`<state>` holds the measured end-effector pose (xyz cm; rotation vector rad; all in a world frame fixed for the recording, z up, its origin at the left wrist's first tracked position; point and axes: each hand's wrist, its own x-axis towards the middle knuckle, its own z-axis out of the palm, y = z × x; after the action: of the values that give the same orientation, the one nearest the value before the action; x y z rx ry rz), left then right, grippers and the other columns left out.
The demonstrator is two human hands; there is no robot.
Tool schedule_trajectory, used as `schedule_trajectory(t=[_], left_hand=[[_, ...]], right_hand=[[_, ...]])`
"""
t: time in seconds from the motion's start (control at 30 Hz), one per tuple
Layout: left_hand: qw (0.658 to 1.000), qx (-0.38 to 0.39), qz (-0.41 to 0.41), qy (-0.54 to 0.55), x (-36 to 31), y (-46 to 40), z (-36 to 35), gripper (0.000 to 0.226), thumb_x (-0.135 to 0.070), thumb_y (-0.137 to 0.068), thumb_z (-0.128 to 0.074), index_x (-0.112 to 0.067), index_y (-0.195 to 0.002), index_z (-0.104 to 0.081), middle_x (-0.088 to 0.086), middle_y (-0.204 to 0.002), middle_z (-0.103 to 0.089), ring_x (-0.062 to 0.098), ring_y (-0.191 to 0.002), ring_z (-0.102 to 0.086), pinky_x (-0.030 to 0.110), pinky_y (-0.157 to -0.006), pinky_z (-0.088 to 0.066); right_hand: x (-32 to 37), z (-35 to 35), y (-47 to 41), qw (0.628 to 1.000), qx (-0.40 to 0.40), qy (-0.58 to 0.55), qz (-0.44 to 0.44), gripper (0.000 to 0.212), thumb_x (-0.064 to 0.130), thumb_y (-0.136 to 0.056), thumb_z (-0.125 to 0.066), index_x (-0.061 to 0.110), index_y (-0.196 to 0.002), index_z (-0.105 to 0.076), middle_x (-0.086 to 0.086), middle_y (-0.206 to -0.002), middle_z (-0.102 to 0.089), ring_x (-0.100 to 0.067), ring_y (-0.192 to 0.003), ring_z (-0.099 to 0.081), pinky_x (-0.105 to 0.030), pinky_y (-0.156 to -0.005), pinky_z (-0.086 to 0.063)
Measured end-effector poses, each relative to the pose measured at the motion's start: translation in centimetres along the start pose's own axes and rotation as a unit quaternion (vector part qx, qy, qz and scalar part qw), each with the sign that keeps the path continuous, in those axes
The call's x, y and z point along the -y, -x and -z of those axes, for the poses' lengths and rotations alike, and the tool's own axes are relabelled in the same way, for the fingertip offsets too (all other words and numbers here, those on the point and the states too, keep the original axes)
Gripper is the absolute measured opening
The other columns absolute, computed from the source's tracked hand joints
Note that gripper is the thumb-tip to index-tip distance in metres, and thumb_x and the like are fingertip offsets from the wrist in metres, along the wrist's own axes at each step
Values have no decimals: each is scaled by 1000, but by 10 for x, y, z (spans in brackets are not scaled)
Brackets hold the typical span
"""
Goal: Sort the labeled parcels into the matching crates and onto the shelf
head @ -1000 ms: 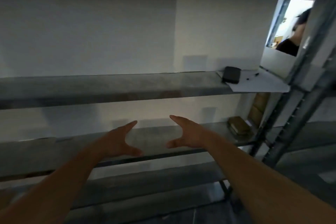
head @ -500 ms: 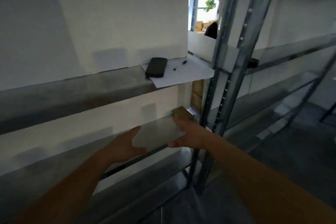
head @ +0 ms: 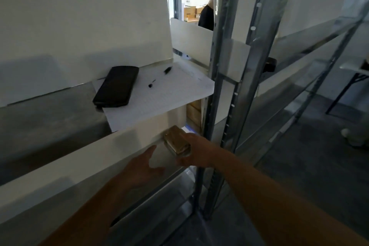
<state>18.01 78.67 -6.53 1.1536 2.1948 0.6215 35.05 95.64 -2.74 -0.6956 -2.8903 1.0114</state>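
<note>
A small brown parcel (head: 176,142) lies at the right end of the lower metal shelf (head: 139,193), close to the upright post. My right hand (head: 196,153) grips it, fingers over its right side and thumb below its front edge. My left hand (head: 142,168) hovers open just left of the parcel, fingers pointing toward it and touching nothing. No crates are in view.
On the upper shelf (head: 50,110) a black phone (head: 116,87) lies on a white sheet of paper (head: 159,96). Grey steel uprights (head: 221,86) stand right of the parcel. More racks run to the right. A person in black (head: 206,16) stands behind the partition.
The view has swung right and closer to the shelf end. My right hand has reached the brown parcel and closed round it; my left hand followed to the right.
</note>
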Motion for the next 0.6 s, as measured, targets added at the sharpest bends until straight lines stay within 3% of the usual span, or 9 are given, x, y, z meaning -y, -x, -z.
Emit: schedule_trajectory(t=[0.17, 0.3, 0.43, 0.5, 0.6], left_hand=[[998, -5, 47, 43, 9, -46, -19, 98, -46, -84, -78, -35, -159, -15, 5, -156, -40, 20, -139, -43, 28, -105, -41], [992, -33, 89, 86, 12, -80, -42, 91, -37, -87, -77, -33, -158, -20, 6, -151, -45, 19, -135, -45, 29, -105, -40], [980, -75, 111, 147, 13, -116, -64, 82, -33, -91, -73, -35, -157, -25, 4, -151, -45, 20, -133, -46, 33, -108, -40], [977, -84, 107, 164, 15, -131, -75, 79, -33, -90, -74, -40, -154, -29, 0, -145, -47, 18, -129, -49, 35, -107, -44], [972, -93, 105, 190, 17, -148, -90, 78, -36, -85, -77, -50, -147, -32, -8, -131, -51, 15, -120, -56, 37, -103, -48]], right_hand=[[-37, -13, -56, 999, -8, 33, 31, 81, 49, -91, -74, 31, -157, -30, 0, -155, -42, -24, -138, -45, -34, -106, -39], [-65, -33, -106, 999, -12, 25, -26, 71, 42, -98, -68, 29, -155, -28, -3, -149, -47, -24, -134, -51, -33, -103, -43], [-100, -58, -140, 995, 23, 80, -50, 65, 25, -110, -47, 14, -165, -14, -13, -170, -17, -37, -151, -30, -47, -118, -32], [-112, -67, -150, 995, 18, 29, -89, 63, 28, -110, -48, 15, -165, -19, -17, -167, -29, -37, -149, -36, -49, -122, -34], [-119, -73, -159, 994, 6, -21, -109, 82, 37, -102, -63, 22, -166, -14, -19, -158, -35, -39, -142, -43, -48, -117, -40]])
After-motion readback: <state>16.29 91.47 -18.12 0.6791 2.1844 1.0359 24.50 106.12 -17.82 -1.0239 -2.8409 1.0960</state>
